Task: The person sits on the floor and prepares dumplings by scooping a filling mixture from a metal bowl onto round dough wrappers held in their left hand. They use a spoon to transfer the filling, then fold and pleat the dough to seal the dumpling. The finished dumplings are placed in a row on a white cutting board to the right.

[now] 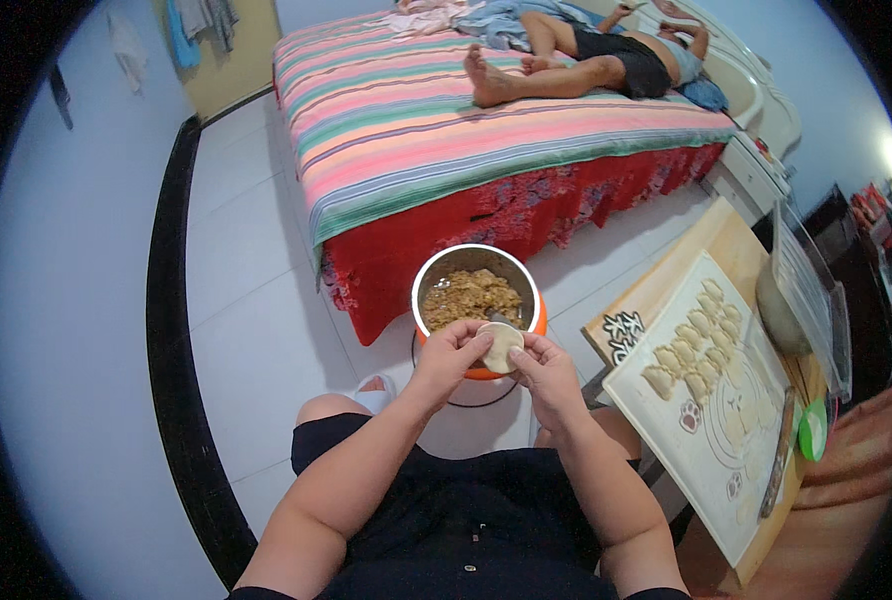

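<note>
Between my two hands is a round, pale dumpling wrapper (502, 348). My left hand (452, 356) pinches its left edge, and my right hand (549, 374) grips the right edge. Just beyond them stands a metal pot (419, 283) with an orange outside, part-filled with brown minced filling (469, 297). A grey utensil, perhaps a spoon, sticks out of the filling behind the wrapper; most of it is hidden. On the right, several folded dumplings (701, 345) sit in rows on a white mat (656, 425), with flat wrappers nearer me.
A wooden board (731, 230) lies under the mat. Along its right side are a rolling pin (779, 455), a green bowl (813, 432) of white powder and a clear plastic lid (811, 300). Ahead, a person (606, 72) lies on a striped bed (396, 130). A wall (76, 250) runs along the left.
</note>
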The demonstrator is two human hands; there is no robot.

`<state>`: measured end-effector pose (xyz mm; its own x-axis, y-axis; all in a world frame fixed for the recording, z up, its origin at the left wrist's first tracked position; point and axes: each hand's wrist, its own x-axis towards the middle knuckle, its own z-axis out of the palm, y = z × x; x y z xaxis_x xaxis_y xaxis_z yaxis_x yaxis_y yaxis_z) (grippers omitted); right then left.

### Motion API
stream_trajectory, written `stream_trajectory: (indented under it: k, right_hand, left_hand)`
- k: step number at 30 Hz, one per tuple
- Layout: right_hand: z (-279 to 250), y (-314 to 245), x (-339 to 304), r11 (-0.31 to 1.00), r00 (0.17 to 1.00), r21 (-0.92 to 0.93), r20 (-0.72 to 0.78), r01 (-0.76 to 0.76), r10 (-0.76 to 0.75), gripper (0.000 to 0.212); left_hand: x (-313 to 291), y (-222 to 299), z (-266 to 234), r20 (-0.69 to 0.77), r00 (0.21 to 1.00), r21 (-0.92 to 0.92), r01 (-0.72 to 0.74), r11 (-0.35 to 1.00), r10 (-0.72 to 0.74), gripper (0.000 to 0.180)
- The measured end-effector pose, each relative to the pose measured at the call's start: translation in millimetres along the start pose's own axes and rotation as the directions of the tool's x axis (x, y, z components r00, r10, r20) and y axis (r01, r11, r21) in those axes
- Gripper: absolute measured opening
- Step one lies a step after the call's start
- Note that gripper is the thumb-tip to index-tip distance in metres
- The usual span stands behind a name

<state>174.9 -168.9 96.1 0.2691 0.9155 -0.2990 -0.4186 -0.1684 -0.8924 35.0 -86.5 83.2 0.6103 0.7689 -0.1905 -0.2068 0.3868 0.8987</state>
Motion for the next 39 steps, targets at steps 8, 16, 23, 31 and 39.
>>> stream_trajectory:
  k: [8,16,23,31,39]
  right_hand:
    - [-2,23,54,0.983,1.000,-0.186,-0.019,-0.006,0.002,0.024]
    - [-1,42,73,0.800,0.972,-0.581,-0.060,0.150,-0.226,0.024]
    - [-16,44,92,0.994,0.990,-0.097,-0.132,-0.056,0.043,0.028]
    - [0,15,74,0.993,0.986,-0.114,0.165,-0.021,0.039,0.053]
    - [-1,17,67,0.364,0.871,-0.806,0.345,0.466,-0.349,0.046]
  left_hand:
    - [16,-6,-19,-0.082,0.988,0.436,-0.086,0.896,0.134,0.023]
    - [31,-14,-23,-0.099,0.981,0.608,-0.074,0.791,0.168,0.023]
    - [44,-16,-26,-0.137,0.986,0.159,0.114,0.981,-0.092,0.032]
    - [47,-22,-41,-0.156,0.985,0.151,0.091,0.984,-0.067,0.036]
    - [46,-23,-27,0.003,0.963,-0.231,0.262,0.937,-0.269,0.046]
